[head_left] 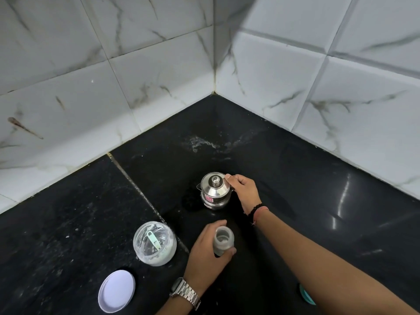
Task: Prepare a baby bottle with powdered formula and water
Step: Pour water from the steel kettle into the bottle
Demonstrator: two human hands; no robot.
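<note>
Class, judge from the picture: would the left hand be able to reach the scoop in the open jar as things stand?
Probably not at once: the left hand grips the bottle. The jar stands open beside it, the scoop uncovered, so a freed hand likely could.

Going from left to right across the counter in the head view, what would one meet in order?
White lid → open jar of powder → left hand gripping the baby bottle → teal object at the bottom edge.
</note>
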